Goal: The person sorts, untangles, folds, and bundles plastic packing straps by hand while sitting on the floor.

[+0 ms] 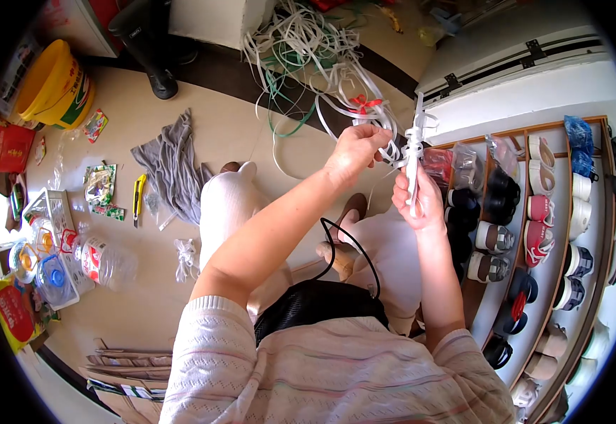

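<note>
My right hand (421, 198) is wrapped around an upright bundle of knotted white plastic strap (413, 145), with loose ends sticking out at its top. Just left of it, my left hand (356, 152) has thumb and fingers pinched together on a white strap (388, 150) beside the bundle. The exact grip point is partly hidden by the fingers. Beyond my hands, a tangled heap of white and green straps (308, 42) lies on the floor. A red ribbon-like piece (364, 104) sits among the nearer strap loops.
A wooden shoe rack (520, 283) full of shoes stands close on the right. On the left floor are a grey cloth (173, 166), a yellow utility knife (139, 199), a small white strap bundle (185, 258), plastic bottles (103, 261) and a yellow bucket (57, 88). Flattened cardboard (127, 374) lies lower left.
</note>
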{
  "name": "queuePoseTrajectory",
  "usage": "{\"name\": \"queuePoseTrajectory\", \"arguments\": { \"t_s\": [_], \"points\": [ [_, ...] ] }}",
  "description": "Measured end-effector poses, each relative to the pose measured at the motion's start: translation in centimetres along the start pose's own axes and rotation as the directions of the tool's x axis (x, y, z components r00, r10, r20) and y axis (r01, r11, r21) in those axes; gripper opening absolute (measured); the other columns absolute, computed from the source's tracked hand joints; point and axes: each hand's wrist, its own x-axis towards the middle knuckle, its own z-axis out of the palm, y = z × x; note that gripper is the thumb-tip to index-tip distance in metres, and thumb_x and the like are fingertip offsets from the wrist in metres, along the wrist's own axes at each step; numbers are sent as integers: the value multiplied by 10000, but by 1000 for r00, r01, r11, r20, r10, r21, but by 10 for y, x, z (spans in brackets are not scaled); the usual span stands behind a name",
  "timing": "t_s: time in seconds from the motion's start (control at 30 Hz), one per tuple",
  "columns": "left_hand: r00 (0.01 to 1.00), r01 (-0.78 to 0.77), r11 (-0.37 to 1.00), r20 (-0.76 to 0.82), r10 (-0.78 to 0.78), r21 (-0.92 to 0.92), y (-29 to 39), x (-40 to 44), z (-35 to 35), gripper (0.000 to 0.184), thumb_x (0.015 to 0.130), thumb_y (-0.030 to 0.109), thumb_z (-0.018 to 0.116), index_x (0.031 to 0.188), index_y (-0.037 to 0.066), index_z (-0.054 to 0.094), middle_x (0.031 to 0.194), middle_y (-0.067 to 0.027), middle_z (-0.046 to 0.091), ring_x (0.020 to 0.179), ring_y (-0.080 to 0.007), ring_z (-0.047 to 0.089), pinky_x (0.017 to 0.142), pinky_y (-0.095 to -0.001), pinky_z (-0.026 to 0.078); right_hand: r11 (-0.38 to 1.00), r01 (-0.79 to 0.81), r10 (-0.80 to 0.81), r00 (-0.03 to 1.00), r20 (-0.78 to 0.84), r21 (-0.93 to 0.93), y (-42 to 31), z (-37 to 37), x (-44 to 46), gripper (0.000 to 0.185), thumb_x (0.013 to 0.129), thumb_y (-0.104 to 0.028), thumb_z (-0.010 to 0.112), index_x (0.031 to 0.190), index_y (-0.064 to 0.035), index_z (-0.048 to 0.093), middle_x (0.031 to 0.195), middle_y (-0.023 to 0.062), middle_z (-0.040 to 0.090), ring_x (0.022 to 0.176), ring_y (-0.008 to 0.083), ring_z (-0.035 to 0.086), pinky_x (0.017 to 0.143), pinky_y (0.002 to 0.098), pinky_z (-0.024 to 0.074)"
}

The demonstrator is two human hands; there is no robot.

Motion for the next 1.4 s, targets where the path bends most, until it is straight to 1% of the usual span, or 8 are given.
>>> {"name": "queuePoseTrajectory", "arguments": {
  "t_s": [0.17,0.33,0.53,0.8,0.87,1.07,1.2,1.4],
  "points": [
    [935,36,999,353,-29,-12,5,-17,11,340,804,331,647,848,3,571,650,-53,575,538,-122,524,471,-272,427,868,152,-193,980,-40,-472,3,6,5,311,923,-333,446,1005,-42,520,745,66,590,569,176,600,463,277,495],
    [985,-153,962,-41,166,225,9,-7,11,288,718,235,650,856,-14,609,772,-102,618,728,-193,587,681,-347,461,715,57,-185,977,-110,-697,-13,0,-3,337,925,-316,459,1064,-23,551,918,88,621,790,180,625,710,302,494],
    [836,-427,808,-164,524,406,52,-6,-9,324,646,264,667,808,-11,612,748,-192,616,735,-317,608,716,-372,472,-260,-103,-162,985,-62,-960,3,-115,-19,290,885,-275,511,960,-11,603,882,111,638,807,186,594,722,291,444],
    [715,-176,767,-455,531,617,104,-86,-160,295,732,200,681,976,48,614,761,-57,629,657,-117,578,604,-281,469,-33,-49,-309,950,-36,-998,2,-126,-29,206,827,-204,585,862,-4,617,767,89,630,732,157,579,703,270,441],
    [626,270,581,-599,500,768,58,-110,-226,317,702,228,666,949,36,609,749,-115,633,640,-216,619,592,-350,493,-36,-44,-328,944,-30,-998,3,-136,-29,186,821,-185,587,856,-5,617,749,85,626,713,151,576,688,266,441],
    [388,833,376,-913,127,406,-162,-244,-370,412,637,289,684,929,4,624,876,-207,629,864,-343,605,778,-407,477,-56,-84,-361,931,-58,-995,1,-114,-36,134,796,-149,602,823,-18,614,651,76,595,591,132,535,598,264,431],
    [201,970,157,-977,-78,187,-157,-247,-361,811,586,377,749,1267,90,413,1231,-158,483,1175,-326,422,957,-423,370,-30,-132,-327,938,-115,-991,-2,-114,-32,111,776,-133,603,797,-24,609,614,68,575,557,128,524,560,262,423],
    [781,608,7,-600,173,794,-40,-59,-407,521,687,288,644,1155,87,536,1127,-166,538,1106,-321,459,926,-403,376,-8,-130,-288,950,-122,-991,-6,-126,-34,56,745,-74,602,769,-23,596,712,125,600,651,236,602,603,299,458]
  ]
}}
